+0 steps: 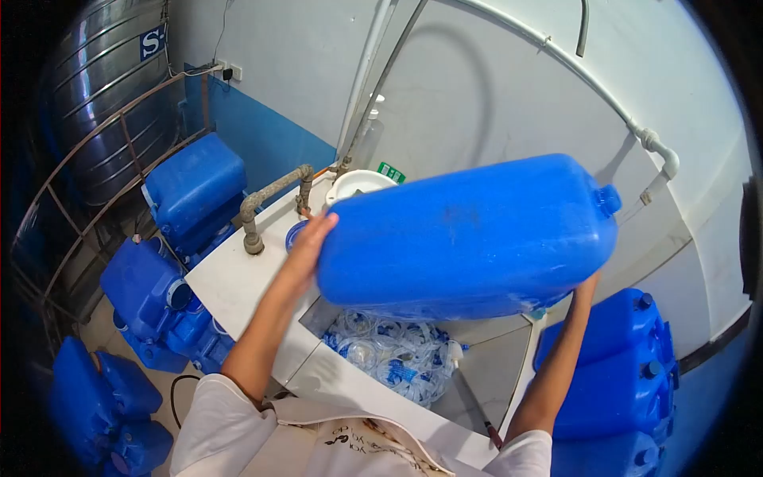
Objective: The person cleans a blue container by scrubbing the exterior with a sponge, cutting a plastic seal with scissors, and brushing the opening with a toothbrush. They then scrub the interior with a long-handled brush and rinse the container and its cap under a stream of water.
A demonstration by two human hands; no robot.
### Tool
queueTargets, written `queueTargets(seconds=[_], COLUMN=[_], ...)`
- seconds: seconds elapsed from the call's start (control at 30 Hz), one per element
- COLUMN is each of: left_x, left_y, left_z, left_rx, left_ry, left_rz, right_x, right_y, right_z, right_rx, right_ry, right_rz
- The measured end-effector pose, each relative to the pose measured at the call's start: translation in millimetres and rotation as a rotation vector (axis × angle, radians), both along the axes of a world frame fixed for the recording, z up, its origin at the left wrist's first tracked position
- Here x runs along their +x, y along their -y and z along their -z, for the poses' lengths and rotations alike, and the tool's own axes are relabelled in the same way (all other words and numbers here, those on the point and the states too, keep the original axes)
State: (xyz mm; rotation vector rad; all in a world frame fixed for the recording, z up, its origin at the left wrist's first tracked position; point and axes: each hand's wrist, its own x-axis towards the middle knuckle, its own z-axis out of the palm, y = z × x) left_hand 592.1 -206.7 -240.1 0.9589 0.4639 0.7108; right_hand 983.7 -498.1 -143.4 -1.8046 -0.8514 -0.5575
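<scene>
A large blue plastic water jug (469, 230) is held up on its side over the sink, its small capped spout pointing right. My left hand (312, 242) presses against the jug's bottom end, fingers on its left edge. At the other end my right hand (586, 288) goes underneath the jug, with its fingers hidden. Below lies a pile of clear plastic pieces with blue and white parts (397, 358) in the tiled sink (489, 342). A brush-like tool with a long handle (474, 405) leans inside the sink at the right.
Blue jugs (195, 187) stand and lie at the left, and several more blue jugs (608, 366) line the right side. A metal pipe (274, 195) rises from the white counter (230, 278). Behind it is a white basin (362, 181). A steel tank (111, 103) stands behind a railing.
</scene>
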Motion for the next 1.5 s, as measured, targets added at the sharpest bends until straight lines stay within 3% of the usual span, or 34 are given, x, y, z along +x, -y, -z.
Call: queueTargets(seconds=[0.07, 0.1, 0.13, 0.17, 0.27, 0.33, 0.4, 0.43, 0.47, 0.5, 0.57, 0.6, 0.63, 0.7, 0.77, 0.87, 1.0, 1.07, 1.1, 1.17, 1.23, 1.37, 1.5], left_x=[12.1, 13.1, 13.3, 12.9, 20.5, 46.9, 67.9, 68.4, 66.5, 66.9, 73.8, 81.5, 88.1, 92.3, 82.2, 83.9, 78.5, 70.7, 71.3, 79.0, 77.7, 76.6, 77.0], left_y=[2.8, 8.5, 10.4, 9.2, 12.6, 18.8, 31.1, 49.5, 63.0, 60.4, 47.5, 24.5, -7.7, -60.8, -91.0, -125.9, -117.1, -107.3, -112.2, -135.1, -131.3, -166.6, -163.6], left_z=[31.8, 45.2, 51.0, 42.4, -21.8, -50.3, -80.2, -99.7, -113.7, -111.2, -99.2, -72.4, -35.3, 34.4, 84.1, 142.7, 121.6, 114.1, 121.3, 136.2, 100.7, 92.5, 89.7], left_rx=[-0.062, -0.074, -0.087, -0.089, 0.183, 0.376, 0.694, 0.713, 0.563, 0.559, 0.611, 0.478, 0.347, 0.264, -0.045, -0.055, -0.011, -0.269, -0.270, -0.267, -0.214, -0.181, -0.152], left_ry=[0.022, -0.097, -0.218, -0.213, -0.103, -0.015, 0.147, 0.198, 0.328, 0.324, 0.230, 0.231, 0.229, -0.131, -0.203, -0.302, -0.535, -0.384, -0.396, -0.083, -0.108, 0.034, -0.026], left_rz=[-0.031, -0.013, 0.006, -0.003, 0.043, 0.030, 0.223, 0.273, 0.408, 0.403, 0.069, -0.007, -0.080, -0.362, -0.452, -0.459, -0.503, -0.279, -0.275, -0.228, -0.347, -0.404, -0.464], right_x=[1.8, -2.3, 3.8, 14.9, 25.1, 1.4, -23.3, -36.2, -50.4, -62.7, -82.5, -89.8, -95.9, -102.6, -109.2, -116.3, -120.7, -120.1, -119.9, -121.3, -122.4, -123.0, -123.0], right_y=[-8.8, -9.3, -4.1, 5.9, 54.6, 72.7, 82.4, 81.9, 77.3, 75.7, 66.3, 59.9, 55.1, 48.9, 44.8, 38.4, 31.1, 28.6, 28.0, 25.8, 25.8, 26.0, 27.6], right_z=[11.1, 19.7, 44.0, 79.2, 172.3, 219.6, 262.3, 282.4, 298.6, 317.8, 345.0, 354.8, 362.2, 369.4, 375.4, 380.4, 383.2, 383.2, 383.1, 383.5, 385.0, 385.4, 385.3], right_rx=[-0.169, -0.301, -0.264, -0.229, 0.100, 0.146, 0.131, 0.109, 0.082, 0.060, 0.012, -0.005, -0.017, -0.037, -0.042, -0.047, -0.048, -0.048, -0.050, -0.056, -0.056, -0.064, -0.066], right_ry=[-0.046, -0.058, -0.103, -0.149, -0.613, -0.679, -0.732, -0.753, -0.772, -0.789, -0.818, -0.826, -0.832, -0.838, -0.845, -0.854, -0.858, -0.859, -0.860, -0.866, -0.868, -0.864, -0.864], right_rz=[-0.033, -0.046, -0.030, -0.014, -0.067, 0.002, 0.091, 0.133, 0.169, 0.208, 0.265, 0.284, 0.300, 0.319, 0.327, 0.332, 0.324, 0.319, 0.317, 0.315, 0.316, 0.316, 0.323])
